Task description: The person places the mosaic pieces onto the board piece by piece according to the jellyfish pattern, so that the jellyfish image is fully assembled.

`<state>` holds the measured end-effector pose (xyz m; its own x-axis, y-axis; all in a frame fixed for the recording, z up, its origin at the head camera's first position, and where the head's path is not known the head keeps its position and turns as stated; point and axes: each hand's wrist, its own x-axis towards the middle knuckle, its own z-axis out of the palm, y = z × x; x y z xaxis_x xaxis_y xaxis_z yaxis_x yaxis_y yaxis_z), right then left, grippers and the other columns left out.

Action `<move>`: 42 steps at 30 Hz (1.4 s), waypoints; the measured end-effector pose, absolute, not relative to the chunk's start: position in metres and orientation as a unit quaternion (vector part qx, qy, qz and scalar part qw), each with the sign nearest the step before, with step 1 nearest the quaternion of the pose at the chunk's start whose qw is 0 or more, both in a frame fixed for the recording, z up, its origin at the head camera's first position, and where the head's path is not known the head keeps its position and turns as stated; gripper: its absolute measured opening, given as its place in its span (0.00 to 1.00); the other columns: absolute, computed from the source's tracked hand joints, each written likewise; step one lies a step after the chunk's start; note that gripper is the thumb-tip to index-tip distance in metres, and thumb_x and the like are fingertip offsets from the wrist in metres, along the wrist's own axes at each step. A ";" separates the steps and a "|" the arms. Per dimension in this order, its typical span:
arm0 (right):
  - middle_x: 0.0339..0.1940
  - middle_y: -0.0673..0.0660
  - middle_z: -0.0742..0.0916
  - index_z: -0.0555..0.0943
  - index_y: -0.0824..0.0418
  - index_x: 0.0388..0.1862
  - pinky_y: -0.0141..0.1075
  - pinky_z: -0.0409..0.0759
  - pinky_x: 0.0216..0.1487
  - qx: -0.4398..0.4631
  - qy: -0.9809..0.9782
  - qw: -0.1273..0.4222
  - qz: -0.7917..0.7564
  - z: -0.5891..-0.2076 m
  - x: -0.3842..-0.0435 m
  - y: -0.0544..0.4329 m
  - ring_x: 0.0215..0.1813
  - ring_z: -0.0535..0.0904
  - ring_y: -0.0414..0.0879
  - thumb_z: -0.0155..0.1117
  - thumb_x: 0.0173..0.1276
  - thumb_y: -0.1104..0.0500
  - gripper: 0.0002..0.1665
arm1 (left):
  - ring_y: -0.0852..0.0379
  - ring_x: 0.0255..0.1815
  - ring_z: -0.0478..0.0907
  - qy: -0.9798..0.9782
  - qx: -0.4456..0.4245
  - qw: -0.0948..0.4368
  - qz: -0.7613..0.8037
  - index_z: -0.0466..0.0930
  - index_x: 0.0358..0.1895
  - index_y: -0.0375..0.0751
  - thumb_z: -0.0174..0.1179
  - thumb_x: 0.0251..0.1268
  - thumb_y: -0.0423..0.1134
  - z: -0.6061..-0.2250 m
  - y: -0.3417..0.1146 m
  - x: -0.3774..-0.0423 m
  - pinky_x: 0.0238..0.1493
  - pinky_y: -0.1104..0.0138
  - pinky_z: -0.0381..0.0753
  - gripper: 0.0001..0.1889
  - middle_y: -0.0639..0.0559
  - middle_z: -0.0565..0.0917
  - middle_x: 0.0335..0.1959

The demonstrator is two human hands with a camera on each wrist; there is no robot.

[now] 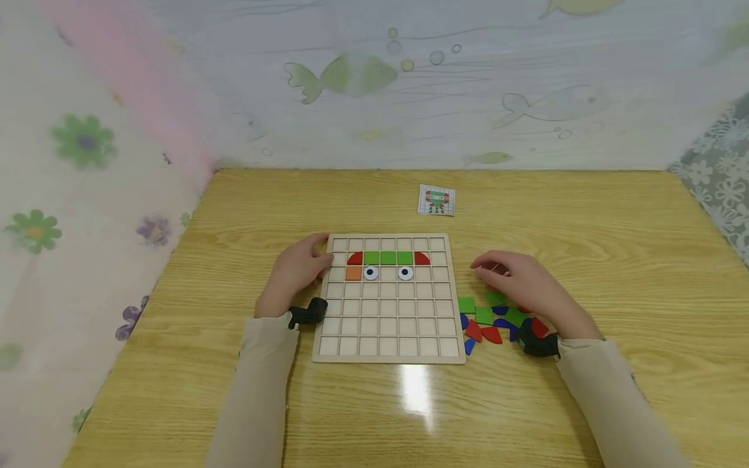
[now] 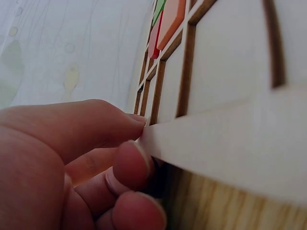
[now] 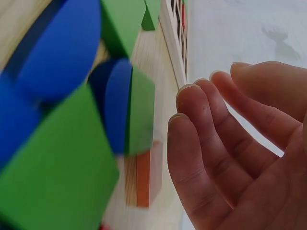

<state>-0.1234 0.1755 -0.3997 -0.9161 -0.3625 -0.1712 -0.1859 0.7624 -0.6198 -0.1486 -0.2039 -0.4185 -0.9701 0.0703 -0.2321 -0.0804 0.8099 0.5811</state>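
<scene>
A wooden grid board [image 1: 389,309] lies flat on the table. My left hand [image 1: 297,268] grips its left edge; the left wrist view shows a fingertip at the rim and other fingers curled beside it. On the board are a row of green squares [image 1: 388,258] with red quarter-rounds at both ends, an orange square [image 1: 354,273] and two round eye pieces [image 1: 371,273]. To the board's right, my right hand [image 1: 521,278] hovers with loosely bent fingers and holds nothing. Near it lie loose pieces: green squares [image 3: 62,163], blue rounded ones [image 3: 62,52], red ones [image 1: 492,335] and an orange one [image 3: 149,175].
Behind the board lies a small pattern card [image 1: 436,200] with a green and red figure on a grid. The wooden table [image 1: 544,208] meets a wall with fish drawings [image 1: 363,75] at the back. Flowered covering [image 1: 84,140] bounds the left side.
</scene>
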 end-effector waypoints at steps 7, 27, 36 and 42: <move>0.39 0.52 0.81 0.77 0.54 0.49 0.39 0.72 0.37 -0.155 0.935 0.121 -0.294 -0.397 -0.120 0.189 0.39 0.74 0.46 0.51 0.66 0.45 0.20 | 0.55 0.16 0.73 0.941 -0.003 0.122 0.315 0.59 0.66 0.50 0.49 0.61 0.44 -0.419 -0.203 -0.149 0.22 0.64 0.69 0.27 0.52 0.77 0.18; 0.42 0.54 0.79 0.76 0.56 0.51 0.43 0.71 0.44 -0.153 0.928 0.143 -0.310 -0.409 -0.126 0.208 0.42 0.72 0.48 0.54 0.64 0.46 0.21 | 0.55 0.17 0.74 0.938 -0.009 0.123 0.323 0.58 0.66 0.51 0.50 0.61 0.44 -0.421 -0.202 -0.149 0.21 0.64 0.70 0.28 0.52 0.77 0.19; 0.42 0.53 0.75 0.76 0.55 0.51 0.40 0.71 0.40 -0.176 0.915 0.186 -0.312 -0.410 -0.126 0.217 0.41 0.69 0.47 0.61 0.61 0.55 0.19 | 0.55 0.16 0.74 0.937 -0.011 0.129 0.324 0.57 0.67 0.51 0.50 0.62 0.45 -0.421 -0.202 -0.148 0.19 0.65 0.70 0.28 0.52 0.77 0.19; 0.39 0.53 0.76 0.77 0.55 0.48 0.38 0.71 0.37 -0.171 0.921 0.186 -0.295 -0.407 -0.132 0.213 0.38 0.69 0.47 0.62 0.59 0.54 0.17 | 0.55 0.16 0.73 0.941 -0.007 0.121 0.317 0.59 0.66 0.50 0.49 0.62 0.44 -0.420 -0.203 -0.148 0.21 0.64 0.68 0.27 0.52 0.76 0.17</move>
<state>-0.1324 0.2132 -0.4075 -0.8719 -0.4256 -0.2424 -0.2052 0.7668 -0.6083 -0.1479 -0.2028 -0.4200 -0.9708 0.0635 -0.2312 -0.0892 0.7994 0.5941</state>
